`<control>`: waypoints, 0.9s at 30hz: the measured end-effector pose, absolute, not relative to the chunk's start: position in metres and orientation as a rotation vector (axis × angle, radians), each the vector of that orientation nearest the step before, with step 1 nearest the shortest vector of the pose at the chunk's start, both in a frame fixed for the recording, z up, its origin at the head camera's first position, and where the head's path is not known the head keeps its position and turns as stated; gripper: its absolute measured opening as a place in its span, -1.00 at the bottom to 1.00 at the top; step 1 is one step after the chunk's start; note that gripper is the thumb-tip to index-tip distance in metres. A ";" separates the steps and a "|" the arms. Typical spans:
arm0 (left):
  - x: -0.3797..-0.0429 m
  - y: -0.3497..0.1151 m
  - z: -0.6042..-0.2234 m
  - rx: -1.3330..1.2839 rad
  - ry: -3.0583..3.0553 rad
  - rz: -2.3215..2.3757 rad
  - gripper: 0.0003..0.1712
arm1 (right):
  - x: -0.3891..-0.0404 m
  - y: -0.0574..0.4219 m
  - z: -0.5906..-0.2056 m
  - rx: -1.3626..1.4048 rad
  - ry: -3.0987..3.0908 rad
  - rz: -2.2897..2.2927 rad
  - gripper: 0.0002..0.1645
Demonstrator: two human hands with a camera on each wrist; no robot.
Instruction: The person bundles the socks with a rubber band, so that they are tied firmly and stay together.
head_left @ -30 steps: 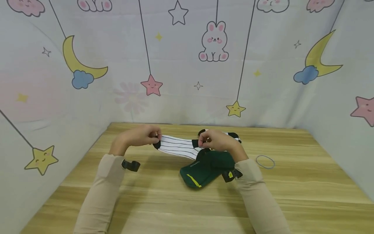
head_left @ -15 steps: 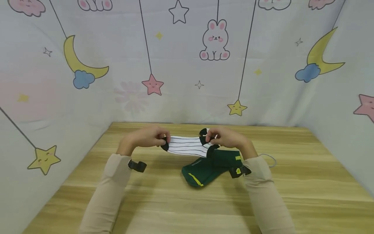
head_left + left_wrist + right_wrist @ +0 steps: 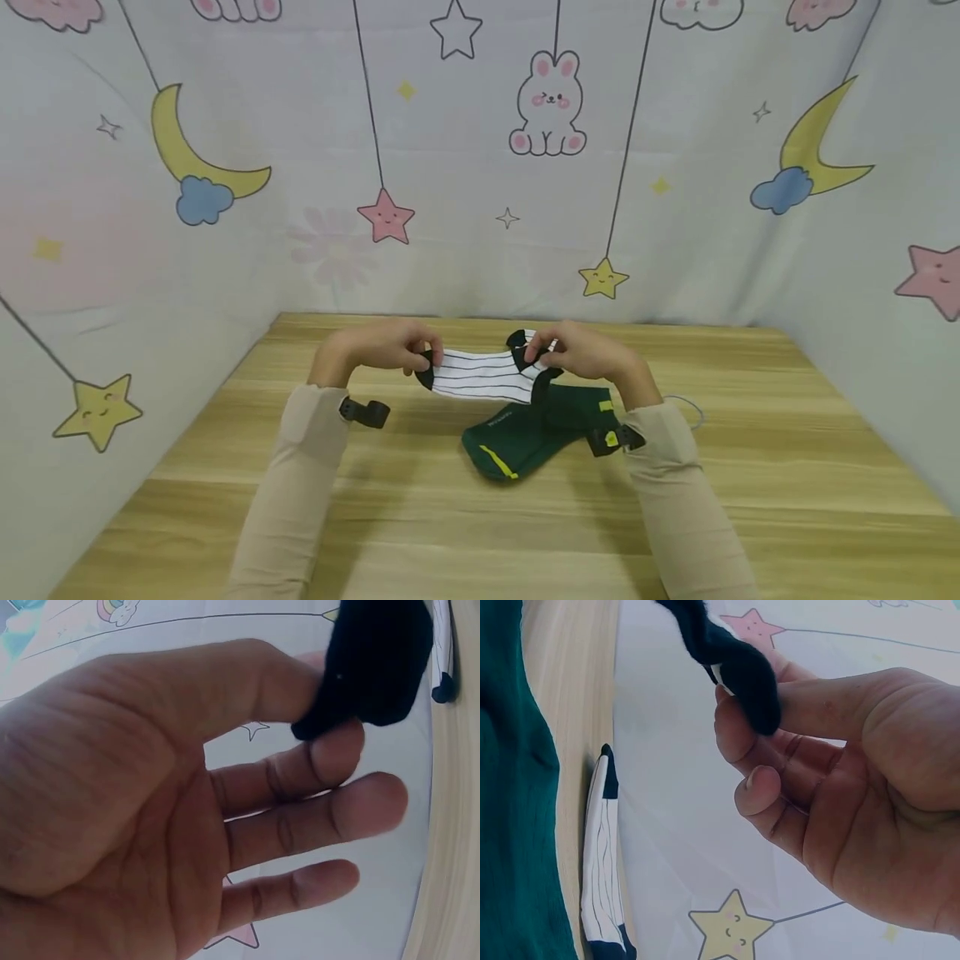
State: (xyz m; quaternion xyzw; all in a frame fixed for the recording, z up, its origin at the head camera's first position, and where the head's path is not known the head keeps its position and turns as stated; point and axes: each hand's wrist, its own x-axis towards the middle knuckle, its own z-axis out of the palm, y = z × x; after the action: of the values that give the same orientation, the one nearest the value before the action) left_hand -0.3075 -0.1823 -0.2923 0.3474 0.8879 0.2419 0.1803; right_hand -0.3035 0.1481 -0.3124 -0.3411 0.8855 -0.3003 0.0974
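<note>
A white sock [image 3: 480, 375] with thin dark stripes and black ends is stretched level between both hands, above the table. My left hand [image 3: 386, 344] pinches its black end on the left between thumb and fingers; in the left wrist view the other fingers extend loosely below the black fabric [image 3: 379, 664]. At the sock's other end, my right hand [image 3: 581, 350] pinches a black part, seen in the right wrist view as dark cloth [image 3: 746, 682] between thumb and fingertips. A second striped sock [image 3: 604, 855] lies on the table behind the right hand, partly hidden in the head view.
A dark green cloth item [image 3: 517, 437] with yellow trim lies under the held sock, partly hidden by the right wrist camera. A thin bluish loop [image 3: 693, 410] rests to the right, partly behind the sleeve. A printed curtain [image 3: 465, 167] encloses the wooden table [image 3: 450, 533].
Both hands have shifted right with the sock, mostly in the first half second. The sock now hangs a little closer to level, and more of the green item shows.
</note>
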 end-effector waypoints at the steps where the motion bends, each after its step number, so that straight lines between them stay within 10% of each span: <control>1: -0.307 -0.181 -0.291 0.980 2.504 0.678 -0.84 | -0.303 0.149 -0.313 -1.012 2.626 -0.885 -0.79; 27: -0.303 -0.151 -0.295 1.050 2.503 0.570 -0.82 | -0.301 0.179 -0.305 -1.055 2.587 -0.861 -0.68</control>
State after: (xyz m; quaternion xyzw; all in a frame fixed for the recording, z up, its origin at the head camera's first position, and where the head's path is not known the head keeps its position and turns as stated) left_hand -0.3033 -0.1512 -0.2953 0.3723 0.8872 0.2020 0.1828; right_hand -0.3013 0.1787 -0.3051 -0.3586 0.8797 -0.2928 0.1088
